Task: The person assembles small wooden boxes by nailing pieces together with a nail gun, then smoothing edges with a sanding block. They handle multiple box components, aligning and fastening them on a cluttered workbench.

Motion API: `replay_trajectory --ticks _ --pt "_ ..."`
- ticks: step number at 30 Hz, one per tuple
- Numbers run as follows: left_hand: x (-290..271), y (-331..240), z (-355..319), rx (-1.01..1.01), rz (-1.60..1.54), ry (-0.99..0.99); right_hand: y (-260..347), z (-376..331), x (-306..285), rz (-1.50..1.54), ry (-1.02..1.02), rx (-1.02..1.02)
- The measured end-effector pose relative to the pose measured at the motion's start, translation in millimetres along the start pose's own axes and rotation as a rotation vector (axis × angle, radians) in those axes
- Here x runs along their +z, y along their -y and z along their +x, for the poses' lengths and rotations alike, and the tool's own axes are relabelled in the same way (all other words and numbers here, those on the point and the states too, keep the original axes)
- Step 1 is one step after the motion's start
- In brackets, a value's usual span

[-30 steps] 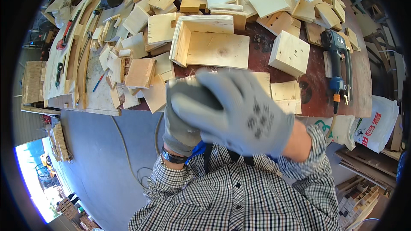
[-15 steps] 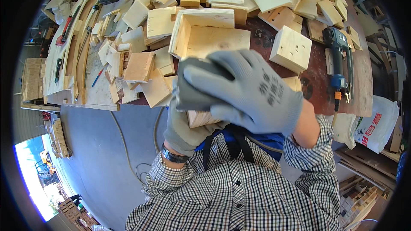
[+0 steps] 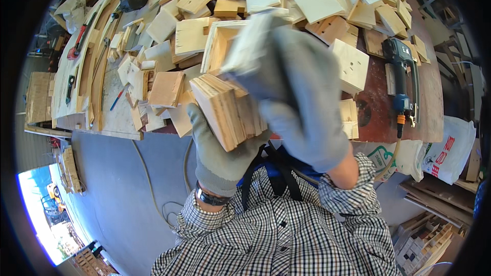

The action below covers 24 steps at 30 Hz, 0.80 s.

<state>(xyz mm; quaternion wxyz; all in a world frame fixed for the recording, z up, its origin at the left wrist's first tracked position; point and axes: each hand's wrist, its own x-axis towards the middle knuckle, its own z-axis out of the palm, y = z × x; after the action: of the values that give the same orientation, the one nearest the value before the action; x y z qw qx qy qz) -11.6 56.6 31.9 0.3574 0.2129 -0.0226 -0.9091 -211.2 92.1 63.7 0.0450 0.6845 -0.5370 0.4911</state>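
While the left hand (image 3: 220, 148) grips a wood block (image 3: 227, 110) from below, raised over the desk's (image 3: 381, 107) near edge, the right hand (image 3: 296, 97) has swept up across its top (blurred, fingers spread, grasp unclear). Block sits higher than a moment ago.

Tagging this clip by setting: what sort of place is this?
Most likely a woodworking shop. A workbench is heaped with cut plywood squares, a pneumatic nail gun lies on it, and the gloved left hand holds a wooden block.
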Motion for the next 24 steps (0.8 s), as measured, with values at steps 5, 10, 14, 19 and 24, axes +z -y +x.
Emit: replay_trajectory --ticks 5,10,14,19,24 --pt "5 1 6 0.091 -0.037 -0.014 41 -29 31 -0.233 0.029 -0.065" --pt "0 4 6 0.065 -0.098 0.025 28 -21 20 -0.167 0.109 0.029" --pt "-14 -1 5 -0.068 -0.28 0.205 20 -4 22 -0.156 0.115 0.071" --pt "14 1 14 0.12 0.041 -0.111 30 -38 26 -0.189 0.11 -0.067" --pt "10 7 11 0.12 0.073 -0.244 22 -11 27 -0.185 0.124 0.05"
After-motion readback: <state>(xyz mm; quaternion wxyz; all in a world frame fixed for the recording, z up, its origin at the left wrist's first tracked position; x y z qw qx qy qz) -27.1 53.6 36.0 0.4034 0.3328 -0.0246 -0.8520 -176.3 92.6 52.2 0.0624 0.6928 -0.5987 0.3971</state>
